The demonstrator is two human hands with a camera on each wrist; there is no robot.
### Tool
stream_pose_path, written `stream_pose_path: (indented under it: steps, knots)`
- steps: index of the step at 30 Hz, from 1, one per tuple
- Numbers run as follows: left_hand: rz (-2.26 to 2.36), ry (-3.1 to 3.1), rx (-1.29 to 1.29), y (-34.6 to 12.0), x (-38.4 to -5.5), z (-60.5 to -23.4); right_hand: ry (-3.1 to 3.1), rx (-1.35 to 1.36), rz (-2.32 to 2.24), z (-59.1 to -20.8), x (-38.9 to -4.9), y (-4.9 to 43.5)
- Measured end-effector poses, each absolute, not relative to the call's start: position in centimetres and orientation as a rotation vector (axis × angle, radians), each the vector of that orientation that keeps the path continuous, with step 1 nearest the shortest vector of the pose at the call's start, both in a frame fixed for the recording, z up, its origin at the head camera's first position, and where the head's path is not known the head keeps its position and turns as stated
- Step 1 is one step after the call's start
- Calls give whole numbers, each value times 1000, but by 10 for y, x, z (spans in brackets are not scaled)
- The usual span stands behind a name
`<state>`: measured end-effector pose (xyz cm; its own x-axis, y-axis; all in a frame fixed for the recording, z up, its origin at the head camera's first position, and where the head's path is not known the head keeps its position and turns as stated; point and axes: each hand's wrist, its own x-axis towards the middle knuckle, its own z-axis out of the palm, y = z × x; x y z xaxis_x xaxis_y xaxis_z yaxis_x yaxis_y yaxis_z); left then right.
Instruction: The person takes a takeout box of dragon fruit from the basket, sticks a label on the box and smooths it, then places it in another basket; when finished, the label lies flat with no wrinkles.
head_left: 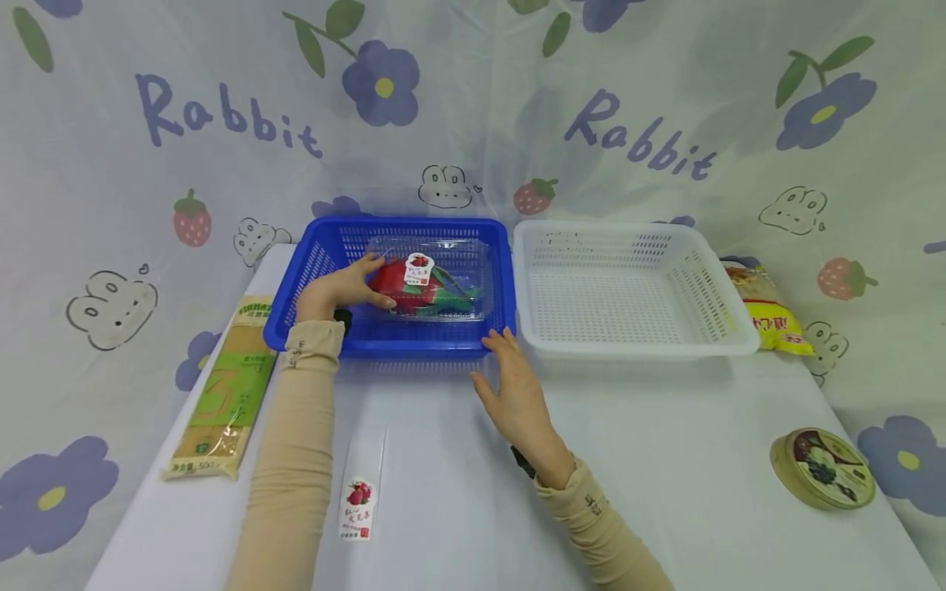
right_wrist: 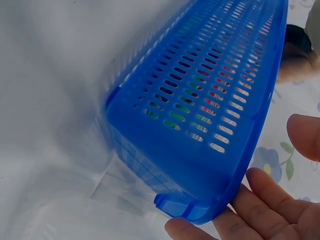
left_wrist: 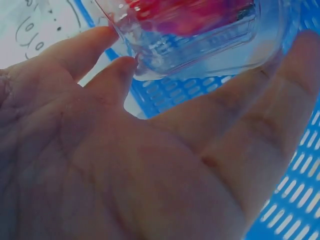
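Note:
My left hand reaches into the blue basket and holds the left end of a clear plastic box, thumb and fingers at its edges. The left wrist view shows fingertips at the box's corner and one finger seen through the plastic. Something red and green lies inside the box, under a white fruit label. At the basket's front right corner is my right hand, its fingers extended along the rim and the thumb apart; the right wrist view shows fingertips touching the rim.
A white basket stands directly right of the blue one. Left lies a noodle packet; a yellow bag is beyond the white basket. A round tin sits at the right, and a labelled strip lies in front.

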<state>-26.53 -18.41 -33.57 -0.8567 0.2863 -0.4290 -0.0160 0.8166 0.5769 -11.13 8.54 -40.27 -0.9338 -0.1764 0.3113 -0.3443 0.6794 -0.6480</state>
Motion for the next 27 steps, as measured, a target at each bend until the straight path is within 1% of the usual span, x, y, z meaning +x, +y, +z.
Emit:
stream_pose_path:
  steps: [5, 10, 14, 18, 22, 24, 27]
  knots:
    - [771, 2522, 179, -181, -265, -334, -2700, 484, 1122, -403, -115, 89]
    - [697, 2598, 152, -177, -261, -332, -2791, 649, 1117, -403, -121, 102]
    - [622, 2672, 106, -173, -250, -328, -2871, 769, 1092, -397, -125, 118]
    - [575, 2785, 52, -165, -231, -319, -2873, 840, 1009, -384, -123, 134]
    - [624, 3016, 31, -155, -201, -314, -2820, 862, 892, -377, -118, 149]
    - [679, 3188, 44, -151, -184, -317, -2784, 856, 842, -376, -113, 157]
    - [733, 3462, 138, -148, -159, -325, -2709, 850, 781, -376, -104, 168]
